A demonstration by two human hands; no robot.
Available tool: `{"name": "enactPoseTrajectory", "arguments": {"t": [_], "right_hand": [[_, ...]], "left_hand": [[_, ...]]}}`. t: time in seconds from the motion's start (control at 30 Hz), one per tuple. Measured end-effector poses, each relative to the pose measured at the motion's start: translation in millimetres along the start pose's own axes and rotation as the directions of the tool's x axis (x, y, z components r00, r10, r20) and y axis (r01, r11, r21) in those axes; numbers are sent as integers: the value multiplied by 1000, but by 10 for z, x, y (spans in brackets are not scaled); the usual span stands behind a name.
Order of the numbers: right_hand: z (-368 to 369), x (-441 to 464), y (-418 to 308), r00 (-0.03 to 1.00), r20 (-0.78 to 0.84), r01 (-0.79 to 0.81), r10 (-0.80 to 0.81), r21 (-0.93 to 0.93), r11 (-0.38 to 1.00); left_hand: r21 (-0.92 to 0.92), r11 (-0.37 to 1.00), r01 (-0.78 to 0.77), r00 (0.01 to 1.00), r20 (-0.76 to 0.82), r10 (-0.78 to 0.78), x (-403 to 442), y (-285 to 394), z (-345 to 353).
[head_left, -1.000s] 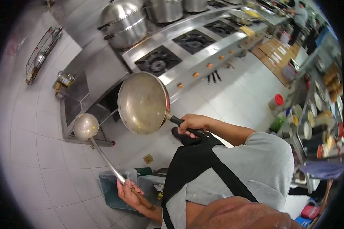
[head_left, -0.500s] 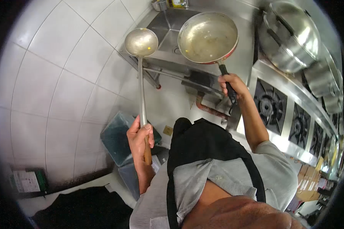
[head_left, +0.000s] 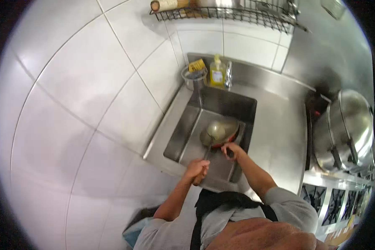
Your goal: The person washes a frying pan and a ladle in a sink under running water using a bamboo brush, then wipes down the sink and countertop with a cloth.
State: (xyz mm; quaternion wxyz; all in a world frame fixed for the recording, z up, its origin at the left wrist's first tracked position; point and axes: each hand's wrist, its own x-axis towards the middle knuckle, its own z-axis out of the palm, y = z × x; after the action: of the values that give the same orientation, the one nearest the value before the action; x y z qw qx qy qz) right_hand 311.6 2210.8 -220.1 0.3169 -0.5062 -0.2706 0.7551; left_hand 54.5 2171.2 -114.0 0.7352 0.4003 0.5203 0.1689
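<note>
In the head view my left hand is closed around the handle of a long ladle. The ladle's bowl overlaps the frying pan; I cannot tell whether they touch. That pan, with a red outside, is down in the steel sink. My right hand grips the pan by its dark handle. Both things are slightly blurred.
A tap, a yellow soap bottle and a metal pot with a yellow item on it stand behind the sink. A wire shelf hangs above. Large pots and gas burners are right.
Both hands have carried the ladle and frying pan forward and down into the sink, bringing the two together. The view has shifted closer over the sink.
</note>
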Motion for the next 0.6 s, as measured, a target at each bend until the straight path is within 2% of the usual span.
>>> {"name": "enactPoseTrajectory", "arguments": {"t": [0.03,0.1,0.13,0.17,0.2,0.23,0.27,0.33,0.37,0.4,0.43,0.47,0.5,0.53,0.57,0.6], "right_hand": [[-176,226,75,995,77,-54,58,-45,998],[-94,289,-226,956,-294,-155,9,-477,865],[-182,421,-319,921,-386,-204,-58,-604,771],[-366,614,-508,882,-428,-159,-198,-665,730],[-536,808,-759,817,-471,-138,-332,-719,681],[-654,978,-1044,736,-497,-103,-460,-754,649],[-689,1130,-1343,632,-477,-26,-610,-800,599],[-563,1340,-2007,371,-388,82,-844,-892,446],[-451,1470,-2264,365,-305,1,-880,-945,328],[-336,1549,-2377,415,-249,-55,-875,-967,249],[-223,1630,-2491,463,-192,-102,-865,-981,163],[-129,1657,-2507,558,-188,-133,-808,-982,137],[-100,1691,-2582,737,-32,-53,-675,-999,-11],[-172,1759,-2583,875,115,60,-470,-990,-131],[-348,1905,-2441,784,197,183,-589,-980,-84],[-412,1825,-2224,730,85,247,-678,-958,146]], "left_hand": [[20,999,32,999,14,-32,302,-6,-13],[-39,998,46,998,37,-44,849,-187,-42],[-20,999,34,998,59,-33,928,-159,11],[2,999,34,997,74,-34,1016,-125,71],[251,966,65,985,139,-102,1145,-106,49],[484,873,58,967,190,-170,1322,-14,-17],[596,771,-225,962,263,78,1153,347,34],[668,486,-564,822,395,411,1064,890,-57],[709,176,-683,610,421,671,740,1544,-88],[674,306,-672,602,257,756,347,2191,-52],[853,-83,-515,328,286,901,-107,2857,37],[909,-64,-412,195,157,968,-381,3442,38],[942,-290,-167,-4,293,956,-448,4023,-211],[915,-403,-26,-87,400,913,-579,4628,-322],[905,-408,116,-106,420,901,-550,5271,-635],[879,-407,250,-123,446,887,-456,5696,-773]]}}
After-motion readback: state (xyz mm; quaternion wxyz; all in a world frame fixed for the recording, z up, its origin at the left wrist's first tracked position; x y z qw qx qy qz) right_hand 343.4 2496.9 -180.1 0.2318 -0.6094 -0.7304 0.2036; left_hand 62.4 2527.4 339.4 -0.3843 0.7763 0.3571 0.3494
